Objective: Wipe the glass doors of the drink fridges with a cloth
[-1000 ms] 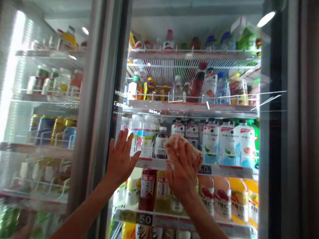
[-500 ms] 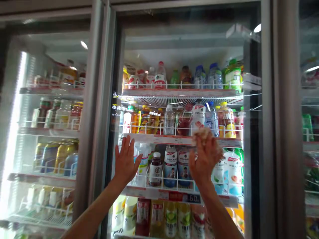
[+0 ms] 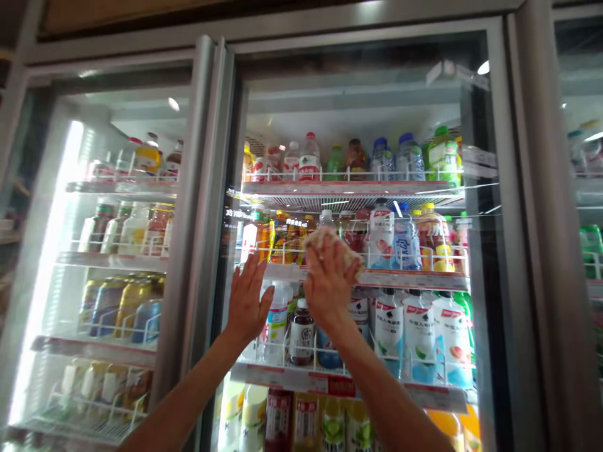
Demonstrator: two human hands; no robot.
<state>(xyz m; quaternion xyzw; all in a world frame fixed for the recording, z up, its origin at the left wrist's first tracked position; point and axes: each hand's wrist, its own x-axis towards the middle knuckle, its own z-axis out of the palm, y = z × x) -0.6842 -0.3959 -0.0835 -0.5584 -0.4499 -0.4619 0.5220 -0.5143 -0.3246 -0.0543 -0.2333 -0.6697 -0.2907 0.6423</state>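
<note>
My left hand [image 3: 249, 302] is raised with its palm toward the glass door [image 3: 351, 53] of a drinks fridge, fingers stretched out, nothing in it; it appears to rest on the pane. To its right, my right hand [image 3: 330, 290] presses a crumpled, pale, patterned cloth [image 3: 352, 256] against the same glass. Its fingers lie over the cloth, which sticks out above and to the right of them. Behind the pane, bottles show around both hands, and a dark bottle with a white cap [image 3: 302, 336] stands just below and between them.
Wire-fronted shelves [image 3: 405, 187] hold rows of drinks inside the fridge. A metal door frame [image 3: 200, 207] separates the left fridge section, with its cans [image 3: 106, 307], from the middle one. A wide metal post [image 3: 541, 207] stands at the right.
My right hand has swept the cloth leftward across the glass, closer to my left hand. My left hand holds nearly the same place on the pane, while the view has shifted slightly.
</note>
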